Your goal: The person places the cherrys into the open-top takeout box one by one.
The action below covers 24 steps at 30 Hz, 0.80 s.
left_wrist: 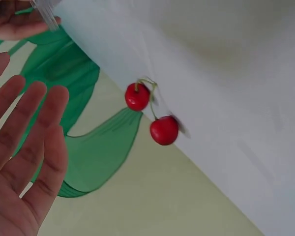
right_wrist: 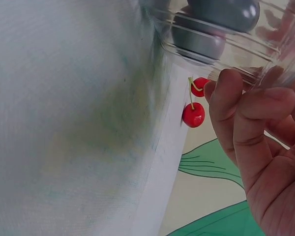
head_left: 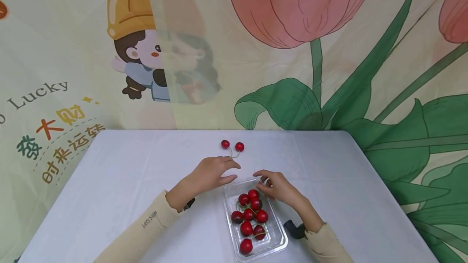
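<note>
A clear plastic box (head_left: 276, 242) holding several red cherries (head_left: 248, 214) sits on the table. My right hand (head_left: 279, 186) grips the box's far right corner; in the right wrist view, its bent fingers (right_wrist: 253, 110) are at the clear wall. My left hand (head_left: 213, 172) is held above the table just left of the box's far end, its fingers (left_wrist: 54, 105) extended and nothing in them. Just beyond that hand lie two cherries (head_left: 239, 146) with joined green stems, also visible in the left wrist view as a red pair (left_wrist: 164, 130).
A white cloth covers the table (head_left: 146, 161), whose far edge runs close behind the pair of cherries. Behind it hangs a printed backdrop (head_left: 204, 113) with tulips and a cartoon figure. Dark straps (head_left: 294, 229) are on the wrists.
</note>
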Available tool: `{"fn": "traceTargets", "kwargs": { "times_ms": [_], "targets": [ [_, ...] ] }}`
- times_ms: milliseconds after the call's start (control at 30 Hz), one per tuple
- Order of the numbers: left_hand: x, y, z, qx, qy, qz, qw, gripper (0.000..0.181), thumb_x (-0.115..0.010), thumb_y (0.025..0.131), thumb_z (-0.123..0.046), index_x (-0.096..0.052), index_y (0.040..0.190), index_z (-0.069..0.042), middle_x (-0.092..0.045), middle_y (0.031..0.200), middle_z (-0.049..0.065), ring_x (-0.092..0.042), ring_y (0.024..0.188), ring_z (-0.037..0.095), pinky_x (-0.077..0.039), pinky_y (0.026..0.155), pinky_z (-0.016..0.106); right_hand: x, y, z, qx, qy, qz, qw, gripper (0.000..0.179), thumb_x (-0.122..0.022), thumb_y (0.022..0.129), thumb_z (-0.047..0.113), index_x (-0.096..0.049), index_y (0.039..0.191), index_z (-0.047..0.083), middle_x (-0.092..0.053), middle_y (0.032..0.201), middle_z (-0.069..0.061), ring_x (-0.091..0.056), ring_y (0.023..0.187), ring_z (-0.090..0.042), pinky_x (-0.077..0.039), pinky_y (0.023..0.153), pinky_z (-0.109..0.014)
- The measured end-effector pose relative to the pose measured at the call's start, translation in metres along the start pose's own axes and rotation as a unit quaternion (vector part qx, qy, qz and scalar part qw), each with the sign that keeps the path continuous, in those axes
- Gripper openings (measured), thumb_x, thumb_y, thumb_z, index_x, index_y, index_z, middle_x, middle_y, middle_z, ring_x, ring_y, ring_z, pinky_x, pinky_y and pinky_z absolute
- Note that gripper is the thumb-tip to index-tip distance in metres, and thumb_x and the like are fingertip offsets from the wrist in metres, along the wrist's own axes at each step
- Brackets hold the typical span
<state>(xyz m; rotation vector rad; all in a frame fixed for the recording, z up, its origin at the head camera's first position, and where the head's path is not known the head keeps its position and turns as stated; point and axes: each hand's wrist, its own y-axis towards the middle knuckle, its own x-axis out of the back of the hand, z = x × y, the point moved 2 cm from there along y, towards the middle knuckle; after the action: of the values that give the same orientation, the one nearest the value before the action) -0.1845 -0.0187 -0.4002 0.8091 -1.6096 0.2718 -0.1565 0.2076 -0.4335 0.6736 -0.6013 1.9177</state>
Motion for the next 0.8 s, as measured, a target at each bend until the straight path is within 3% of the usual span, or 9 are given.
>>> {"fn": "traceTargets", "kwargs": {
  "times_ms": [300,567,800],
  "targets": [
    [-0.002,0.002,0.033,0.051,0.000,-0.034,0.9981,0.031,-0.073,0.088,-0.024,-0.070,0.115,-0.011,-0.068,0.116,0.008,-0.067,0.103,0.024,-0.056,0.083,0.040,0.001,-0.001,0.000,0.005,0.001,0.001,1.0000,0.033,-0.067,0.090,0.004,-0.061,0.122,0.002,-0.060,0.089,-0.008,-0.052,0.059,-0.011,-0.048,0.049,-0.021],
    [-0.012,0.002,0.060,0.086,0.014,-0.060,0.9944,0.034,-0.074,0.086,-0.019,-0.067,0.118,-0.008,-0.066,0.114,0.010,-0.068,0.096,0.028,-0.056,0.078,0.043,0.003,0.000,0.000,0.006,-0.003,0.001,1.0000,0.033,-0.066,0.090,0.003,-0.061,0.123,0.001,-0.061,0.090,-0.008,-0.053,0.059,-0.011,-0.048,0.049,-0.021],
    [-0.021,0.010,0.074,0.138,0.019,-0.035,0.9896,0.041,-0.070,0.090,-0.022,-0.061,0.127,-0.007,-0.064,0.121,0.012,-0.065,0.104,0.031,-0.053,0.083,0.046,0.001,-0.001,-0.003,0.007,0.004,0.008,0.9999,0.033,-0.066,0.091,0.005,-0.061,0.123,0.002,-0.060,0.091,-0.009,-0.052,0.059,-0.011,-0.048,0.049,-0.021]
  ]
}}
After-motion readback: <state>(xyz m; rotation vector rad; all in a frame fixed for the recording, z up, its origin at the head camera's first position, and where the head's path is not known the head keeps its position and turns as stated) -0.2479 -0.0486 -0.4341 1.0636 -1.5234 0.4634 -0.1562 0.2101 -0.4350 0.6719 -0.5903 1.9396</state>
